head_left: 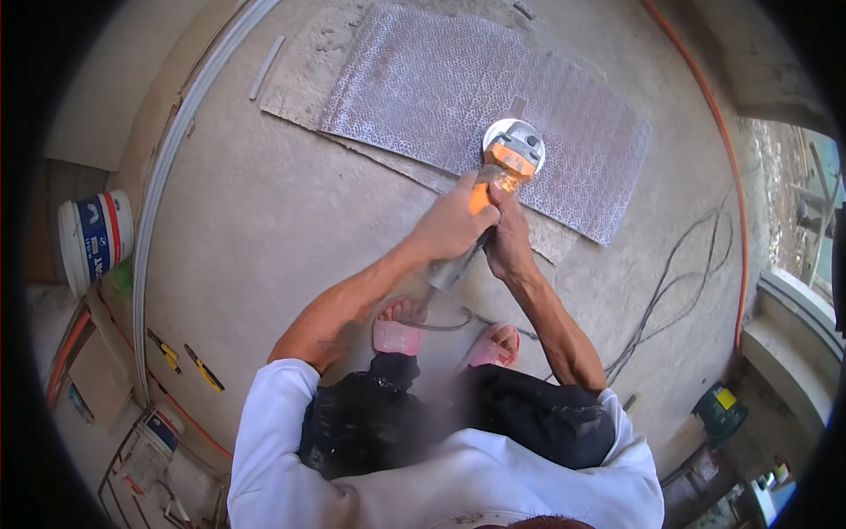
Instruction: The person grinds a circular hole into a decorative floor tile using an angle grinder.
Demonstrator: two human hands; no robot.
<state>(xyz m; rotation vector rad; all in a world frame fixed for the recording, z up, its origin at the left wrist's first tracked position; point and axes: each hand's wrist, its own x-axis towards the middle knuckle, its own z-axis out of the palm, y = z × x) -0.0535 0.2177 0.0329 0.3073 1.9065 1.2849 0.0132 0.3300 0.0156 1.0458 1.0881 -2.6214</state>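
Note:
An orange and grey angle grinder [514, 154] with a round white disc points away from me over a patterned grey mat [423, 79]. My left hand [451, 220] is wrapped round the grinder's body from the left. On the other side, my right hand [508, 234] grips the same body, close beside the left one. Beneath the disc lies a small brownish piece [518, 108] on the mat, partly hidden by the tool. The grinder's rear end and cord hang down toward my feet.
Cardboard [300, 106] lies under the mat. Black cables [661, 291] loop on the floor at right, near an orange hose [736, 176]. Long metal profiles [159, 194], a white bucket [95, 238] and yellow-handled pliers [204, 368] are at left. A dark green bucket [721, 413] stands lower right.

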